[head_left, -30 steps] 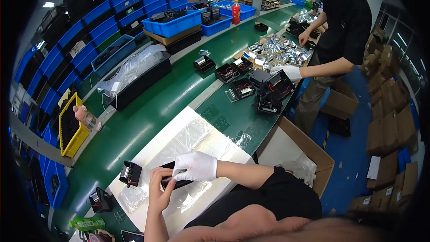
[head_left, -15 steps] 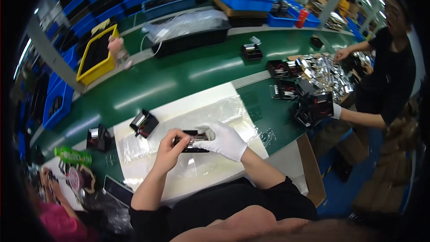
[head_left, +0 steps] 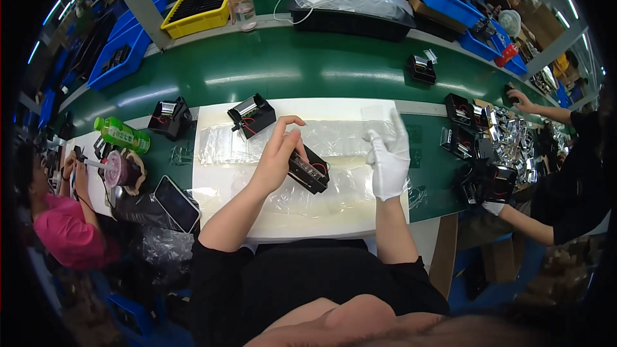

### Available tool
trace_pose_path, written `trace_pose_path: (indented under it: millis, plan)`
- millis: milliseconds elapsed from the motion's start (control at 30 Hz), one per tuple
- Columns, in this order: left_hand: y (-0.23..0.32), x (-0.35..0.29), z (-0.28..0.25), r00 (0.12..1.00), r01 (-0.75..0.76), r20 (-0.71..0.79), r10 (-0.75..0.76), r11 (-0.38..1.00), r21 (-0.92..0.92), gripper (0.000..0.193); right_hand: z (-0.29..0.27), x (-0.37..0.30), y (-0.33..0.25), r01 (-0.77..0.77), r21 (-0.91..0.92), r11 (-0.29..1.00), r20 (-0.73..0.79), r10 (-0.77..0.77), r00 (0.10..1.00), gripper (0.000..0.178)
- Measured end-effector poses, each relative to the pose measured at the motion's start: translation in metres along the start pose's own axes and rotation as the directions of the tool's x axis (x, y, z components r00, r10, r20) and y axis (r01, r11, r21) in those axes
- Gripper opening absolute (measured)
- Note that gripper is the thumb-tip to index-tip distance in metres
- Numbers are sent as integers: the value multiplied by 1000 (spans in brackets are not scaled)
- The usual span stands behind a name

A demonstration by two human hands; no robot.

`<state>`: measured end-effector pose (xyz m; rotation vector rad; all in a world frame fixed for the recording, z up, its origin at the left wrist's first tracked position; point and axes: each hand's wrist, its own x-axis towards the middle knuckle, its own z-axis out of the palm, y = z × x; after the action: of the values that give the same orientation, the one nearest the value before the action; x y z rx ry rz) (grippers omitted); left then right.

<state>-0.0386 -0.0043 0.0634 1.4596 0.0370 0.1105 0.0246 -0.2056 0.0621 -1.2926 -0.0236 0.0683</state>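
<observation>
One bare left hand [head_left: 277, 160] gripping black case [head_left: 310, 175] over white pad [head_left: 347, 220], prob anti-scratch; right hand [head_left: 390, 162]: grip, can't tell.

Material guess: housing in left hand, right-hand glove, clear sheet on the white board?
Black housing: likely moulded plastic, satin; straight walls, soft sheen. 
White glove: probably fabric, matte; soft folds, weave too small to tell. 
Clear sheet: likely plastic film, glossy; wrinkles and glare.

One held black case [head_left: 307, 178], one yellow crate [head_left: 198, 27], one pink-lidded bottle [head_left: 243, 10], one green bottle [head_left: 121, 133], one tablet [head_left: 177, 204]
</observation>
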Motion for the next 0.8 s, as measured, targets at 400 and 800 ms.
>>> trace_pose_path:
  millis: [400,800]
  plan:
    - [-4,4,12,996,-52,-63,66,979,195,41,18,-22,-2,685,-643,341,646,-238,725,13]
    - [-9,-1,33,729,-556,240,641,351,753,96,7,-17,-36,490,-714,501,306,-406,861,13]
